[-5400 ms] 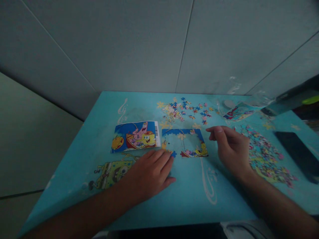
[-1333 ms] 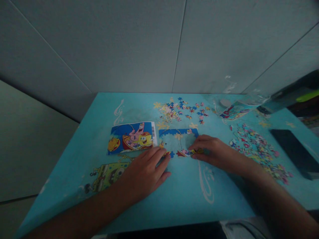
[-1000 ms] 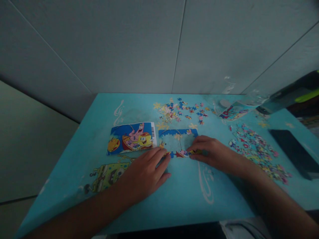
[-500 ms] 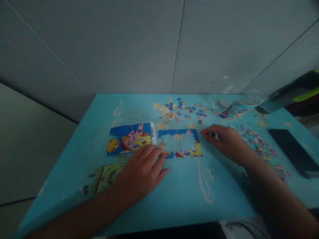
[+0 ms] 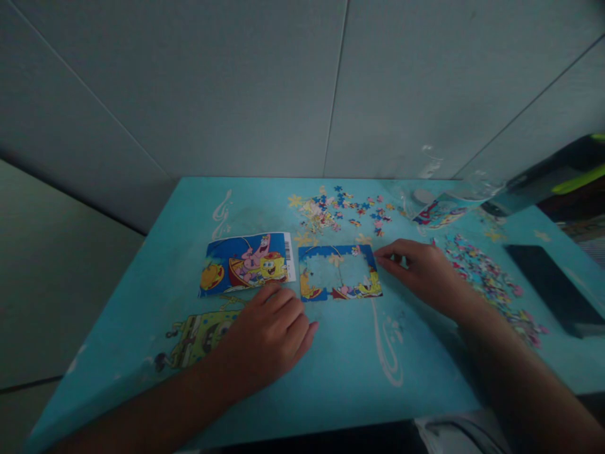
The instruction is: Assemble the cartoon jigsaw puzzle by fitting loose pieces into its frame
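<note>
A small jigsaw frame (image 5: 338, 272), with its border joined and its middle unfilled, lies on the blue cartoon-printed table (image 5: 331, 372). My left hand (image 5: 269, 334) rests palm down on the table just below and left of the frame, fingers loosely curled, holding nothing. My right hand (image 5: 420, 271) lies at the frame's right edge, fingertips touching its upper right corner, fingers together and lightly bent. A printed reference picture (image 5: 246, 261) lies directly left of the frame.
Loose puzzle pieces (image 5: 345, 211) are scattered behind the frame, and a larger pile (image 5: 486, 284) lies to the right. A clear plastic bag (image 5: 439, 208) sits at the back right. A dark flat device (image 5: 548, 287) lies at the right edge. Grey wall panels stand behind.
My right hand has lifted off the frame's bottom edge and moved to its upper right corner. The bottom edge pieces now sit joined. My left hand has drawn back slightly toward me.
</note>
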`<state>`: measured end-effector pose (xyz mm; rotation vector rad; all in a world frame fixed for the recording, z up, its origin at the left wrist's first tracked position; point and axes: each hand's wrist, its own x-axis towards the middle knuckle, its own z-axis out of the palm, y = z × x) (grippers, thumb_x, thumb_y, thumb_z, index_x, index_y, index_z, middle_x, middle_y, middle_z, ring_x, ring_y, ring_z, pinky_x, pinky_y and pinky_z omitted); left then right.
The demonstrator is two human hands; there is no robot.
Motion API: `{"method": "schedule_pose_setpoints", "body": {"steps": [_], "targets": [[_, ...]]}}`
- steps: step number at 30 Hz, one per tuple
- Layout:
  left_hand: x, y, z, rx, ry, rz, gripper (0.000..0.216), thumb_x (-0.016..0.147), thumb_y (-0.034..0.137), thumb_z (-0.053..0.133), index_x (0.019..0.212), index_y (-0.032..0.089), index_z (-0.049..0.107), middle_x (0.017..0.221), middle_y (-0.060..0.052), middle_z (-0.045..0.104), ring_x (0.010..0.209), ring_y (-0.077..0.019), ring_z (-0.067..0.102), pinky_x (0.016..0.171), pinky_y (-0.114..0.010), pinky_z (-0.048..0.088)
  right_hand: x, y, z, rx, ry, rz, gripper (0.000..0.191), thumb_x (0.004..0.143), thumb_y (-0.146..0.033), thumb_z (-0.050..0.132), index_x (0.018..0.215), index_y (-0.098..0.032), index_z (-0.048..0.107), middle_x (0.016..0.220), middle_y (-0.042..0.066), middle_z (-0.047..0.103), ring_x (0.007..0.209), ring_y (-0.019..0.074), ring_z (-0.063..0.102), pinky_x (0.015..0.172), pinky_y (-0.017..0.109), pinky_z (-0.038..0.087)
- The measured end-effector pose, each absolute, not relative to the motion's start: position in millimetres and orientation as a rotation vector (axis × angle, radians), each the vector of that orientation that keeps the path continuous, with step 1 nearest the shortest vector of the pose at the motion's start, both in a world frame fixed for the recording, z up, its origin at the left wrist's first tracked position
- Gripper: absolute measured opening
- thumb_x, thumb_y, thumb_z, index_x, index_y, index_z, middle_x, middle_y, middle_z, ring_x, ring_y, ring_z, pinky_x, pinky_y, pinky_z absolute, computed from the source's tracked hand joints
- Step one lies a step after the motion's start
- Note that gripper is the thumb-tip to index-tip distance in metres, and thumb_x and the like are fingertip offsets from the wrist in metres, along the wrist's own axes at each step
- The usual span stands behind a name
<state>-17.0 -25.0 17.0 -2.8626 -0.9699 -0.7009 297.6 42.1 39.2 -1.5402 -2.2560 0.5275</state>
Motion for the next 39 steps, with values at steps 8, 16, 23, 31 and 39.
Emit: {"method": "schedule_pose_setpoints", "body": {"steps": [8,16,23,31,39], "targets": [[-18,-26,16,-2.883,-0.966,-0.688,0.021,0.097,0.018,0.060,0.077,0.015,0.062,0.076,-0.004,0.060,0.082,-0.0223,0.056,0.082,-0.045,0.049,294,38,41,-1.467,-2.246,0.597,0.018,0.098,-0.031,0.061,0.107,-0.025,0.074,0.103,0.004,0.076,0.085,0.0179,0.069,0.073,0.031,0.054],[-17,-25,14,-2.893,-0.965,-0.682,0.022,0.097,0.018,0.059,0.075,0.016,0.060,0.075,-0.004,0.058,0.079,-0.0214,0.054,0.079,-0.043,0.048,293,38,43,-1.463,-2.237,0.578,0.017,0.097,-0.029,0.061,0.105,-0.024,0.075,0.101,0.004,0.076,0.080,0.0176,0.068,0.071,0.032,0.054],[-17,-25,16,-2.880,-0.959,-0.678,0.026,0.097,0.019,0.058,0.072,0.017,0.058,0.071,-0.002,0.055,0.076,-0.0203,0.052,0.076,-0.040,0.045,293,38,44,-1.489,-2.236,0.583,0.019,0.097,-0.030,0.060,0.106,-0.025,0.075,0.102,0.004,0.076,0.080,0.0175,0.069,0.072,0.031,0.054],[-14,-26,18,-2.846,-0.942,-0.652,0.029,0.098,0.022,0.058,0.069,0.018,0.057,0.069,-0.002,0.054,0.072,-0.0193,0.051,0.072,-0.038,0.042,299,39,35,-1.517,-2.240,0.543,0.021,0.097,-0.040,0.060,0.106,-0.028,0.075,0.101,0.003,0.077,0.078,0.0194,0.068,0.070,0.033,0.053],[-14,-27,18,-2.845,-0.899,-0.643,0.030,0.098,0.025,0.059,0.068,0.019,0.056,0.067,-0.001,0.053,0.070,-0.0182,0.049,0.068,-0.037,0.037,303,42,31,-1.503,-2.263,0.521,0.023,0.098,-0.043,0.058,0.106,-0.030,0.075,0.103,0.003,0.077,0.077,0.0217,0.070,0.070,0.037,0.055]]}}
